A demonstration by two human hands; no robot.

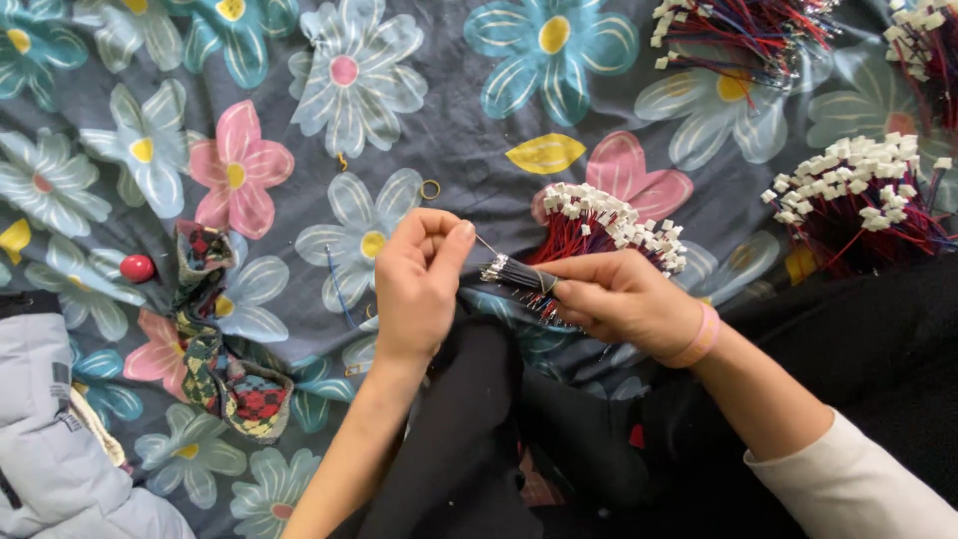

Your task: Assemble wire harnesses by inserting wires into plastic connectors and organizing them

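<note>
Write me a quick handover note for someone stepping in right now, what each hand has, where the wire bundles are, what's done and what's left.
Left hand: fingers pinched shut on a thin strand that runs to the bundle's tip.
Right hand: gripping a wire bundle near its bare end; its white connectors fan out behind.
Elsewhere on the flowered cloth: three more bundles of red and dark wires with white connectors, one at right and two along the top edge. A loose rubber band lies above the left hand.
Done: the held wires are gathered.
Left: I can't tell whether they are tied.
</note>
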